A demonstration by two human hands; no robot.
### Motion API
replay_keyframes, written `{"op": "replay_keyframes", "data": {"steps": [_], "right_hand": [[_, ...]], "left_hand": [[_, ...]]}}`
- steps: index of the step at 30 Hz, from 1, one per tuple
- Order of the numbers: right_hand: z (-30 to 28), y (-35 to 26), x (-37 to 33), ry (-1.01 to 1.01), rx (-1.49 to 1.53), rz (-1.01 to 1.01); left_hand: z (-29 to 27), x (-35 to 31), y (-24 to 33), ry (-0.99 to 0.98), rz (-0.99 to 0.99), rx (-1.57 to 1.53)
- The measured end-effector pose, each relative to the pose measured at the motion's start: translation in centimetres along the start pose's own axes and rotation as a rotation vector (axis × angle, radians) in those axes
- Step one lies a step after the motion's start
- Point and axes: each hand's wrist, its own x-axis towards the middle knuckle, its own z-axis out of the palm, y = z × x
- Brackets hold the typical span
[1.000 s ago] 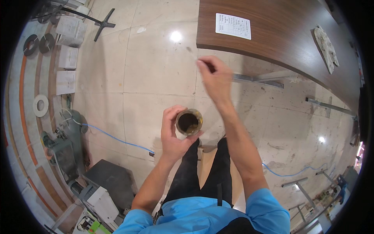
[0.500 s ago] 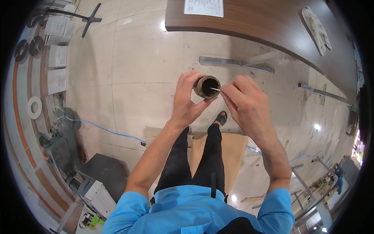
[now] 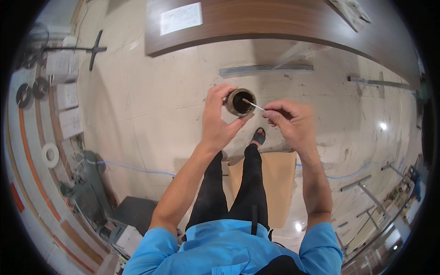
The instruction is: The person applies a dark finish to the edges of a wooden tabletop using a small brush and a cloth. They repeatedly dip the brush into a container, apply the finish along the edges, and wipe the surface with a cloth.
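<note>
Wrapped round the left side of a small brownish jar [image 3: 230, 108] is my left hand [image 3: 218, 117], with the jar's round mouth turned up toward me. The inside of the jar looks dark; its contents cannot be made out. Between the thumb and fingertips of my right hand [image 3: 289, 120] is a thin white swab stick [image 3: 257, 106]. Its brownish tip lies over the jar's mouth, near the middle of the opening.
Ahead stands a brown wooden table [image 3: 238, 27] bearing a paper sheet [image 3: 181, 18] and a glove [image 3: 350, 13]. Metal bars [image 3: 266, 69] lie beyond my hands. Cardboard [image 3: 270, 183] is underfoot. A blue hose [image 3: 133, 168] and machinery [image 3: 94, 183] are at left, a metal frame [image 3: 366, 195] at right.
My right hand has drawn back slightly, bringing the swab's brownish tip into sight at the jar's mouth. The view has turned a little; my left hand still holds the jar.
</note>
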Motion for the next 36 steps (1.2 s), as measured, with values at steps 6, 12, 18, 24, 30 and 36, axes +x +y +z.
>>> {"op": "replay_keyframes", "data": {"steps": [6, 12, 18, 24, 30, 36], "right_hand": [[-7.5, 3.0, 2.1, 0.507, -0.045, -0.172], [-12.9, 5.4, 7.6, 0.871, -0.154, -0.274], [-14.1, 6.6, 10.0, 0.895, -0.255, -0.386], [-13.8, 6.2, 10.2, 0.824, -0.278, -0.397], [-13.2, 6.2, 10.2, 0.82, -0.35, -0.416], [-13.6, 6.2, 10.3, 0.852, -0.327, -0.419]], "left_hand": [[3.9, 0.3, 2.2, -0.051, -0.057, 0.041], [5.8, -0.4, 2.9, -0.068, -0.094, -0.034], [7.1, -0.6, 3.1, -0.171, -0.096, -0.029], [7.7, -0.6, 3.5, -0.106, -0.11, -0.065], [6.9, -0.5, 3.8, -0.108, -0.109, -0.051], [6.7, -0.6, 3.6, -0.103, -0.102, -0.056]]}}
